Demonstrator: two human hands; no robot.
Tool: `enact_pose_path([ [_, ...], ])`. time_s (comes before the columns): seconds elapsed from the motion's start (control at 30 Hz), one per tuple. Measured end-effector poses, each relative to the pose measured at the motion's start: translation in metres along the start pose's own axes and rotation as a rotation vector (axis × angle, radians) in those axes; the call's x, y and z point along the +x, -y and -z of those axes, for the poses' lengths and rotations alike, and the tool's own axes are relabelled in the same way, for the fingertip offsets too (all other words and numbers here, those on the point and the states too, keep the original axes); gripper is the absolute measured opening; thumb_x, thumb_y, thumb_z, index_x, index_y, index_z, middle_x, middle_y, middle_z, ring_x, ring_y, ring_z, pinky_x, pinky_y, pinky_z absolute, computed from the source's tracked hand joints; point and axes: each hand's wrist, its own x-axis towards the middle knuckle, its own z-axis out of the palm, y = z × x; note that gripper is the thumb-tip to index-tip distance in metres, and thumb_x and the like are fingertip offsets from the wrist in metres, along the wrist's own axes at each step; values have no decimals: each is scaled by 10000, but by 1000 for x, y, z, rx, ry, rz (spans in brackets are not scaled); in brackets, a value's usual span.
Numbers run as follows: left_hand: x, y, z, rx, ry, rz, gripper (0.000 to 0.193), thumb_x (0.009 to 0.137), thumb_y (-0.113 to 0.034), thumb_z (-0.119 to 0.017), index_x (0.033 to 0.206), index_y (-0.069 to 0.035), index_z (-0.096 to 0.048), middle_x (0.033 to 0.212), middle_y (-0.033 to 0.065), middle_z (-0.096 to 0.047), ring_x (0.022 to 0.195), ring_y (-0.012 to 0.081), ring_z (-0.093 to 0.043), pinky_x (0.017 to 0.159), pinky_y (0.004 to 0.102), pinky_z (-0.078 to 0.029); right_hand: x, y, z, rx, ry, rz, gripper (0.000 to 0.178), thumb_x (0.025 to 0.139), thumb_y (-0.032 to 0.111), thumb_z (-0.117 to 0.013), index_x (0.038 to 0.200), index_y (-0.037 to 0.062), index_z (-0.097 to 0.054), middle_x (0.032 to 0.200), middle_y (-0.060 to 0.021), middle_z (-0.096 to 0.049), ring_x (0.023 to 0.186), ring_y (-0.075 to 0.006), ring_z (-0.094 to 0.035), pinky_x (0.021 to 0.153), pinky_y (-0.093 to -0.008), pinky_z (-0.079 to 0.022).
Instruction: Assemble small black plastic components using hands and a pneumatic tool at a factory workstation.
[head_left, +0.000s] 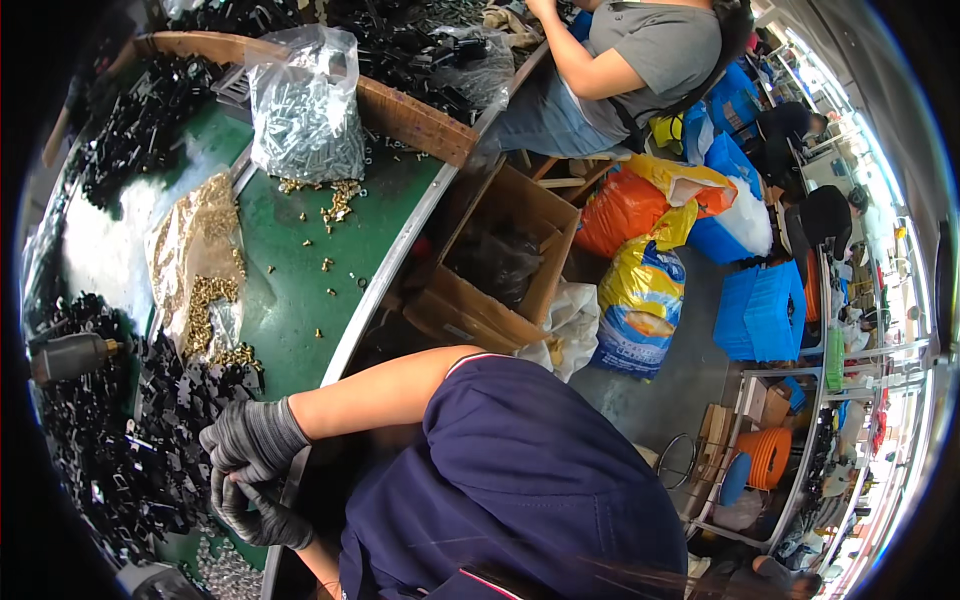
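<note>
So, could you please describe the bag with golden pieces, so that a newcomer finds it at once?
Start at the big green worktop, on the left of the picture. On it, between the clear bag of silver pieces and the pile of black parts lower down, lies another clear bag. Its golden contents set it apart from the silver and black neighbours.

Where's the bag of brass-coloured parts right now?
Head view, left side: the bag of brass-coloured parts lies on the green tabletop, below and left of the bag of silver-coloured parts, just above the black pieces.
</note>
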Motion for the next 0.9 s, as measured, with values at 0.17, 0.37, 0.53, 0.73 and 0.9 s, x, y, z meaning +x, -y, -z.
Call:
enact_pose_path([
  [0.17, 7, -14, -1, -44, 4, -67, 165, 919, -5, -666, 1070, 59, -681, 1167, 161, -694, 1070, 259, -658, 965, 348, -500, -2, 12, 11, 308, -14, -327, 127, 725, 162, -739, 748, 52, -679, 752, -101, -663, 744, -247, -642, 689, -373, -507],
  [0.37, 18, -27, 1, -51, 39, -163, 127, 821, -10, -755, 921, -27, -680, 1055, 180, -709, 952, 332, -669, 866, 415, -524, 5, 18, 42, 312, 181, -410, 195, 750, 180, -774, 883, 51, -714, 879, -104, -701, 885, -210, -670, 822, -343, -519],
  [0.53, 23, -26, 2, -56, -13, -228, 270, 749, 14, -779, 946, -85, -622, 997, 117, -712, 864, 311, -668, 747, 398, -549, 49, 43, 100, 280, 151, -661, 205, 849, 100, -721, 1036, 16, -705, 903, -57, -695, 891, -101, -624, 802, -276, -525],
  [0.73, 25, -23, -2, -113, -117, -226, 252, 690, 4, -790, 882, -84, -653, 970, 95, -710, 800, 297, -667, 698, 381, -556, 135, 30, 88, -66, -416, 92, 515, 777, 170, -841, 1216, 28, -612, 988, -57, -676, 899, -156, -646, 778, -288, -532],
  [0.9, 21, -22, -1, -106, -127, -212, 225, 658, -24, -794, 840, -76, -673, 960, 87, -708, 783, 291, -667, 672, 377, -554, 185, -17, 45, 289, -111, -73, 590, 808, 155, -789, 1298, 30, -485, 943, -79, -635, 865, -216, -643, 806, -367, -549],
])
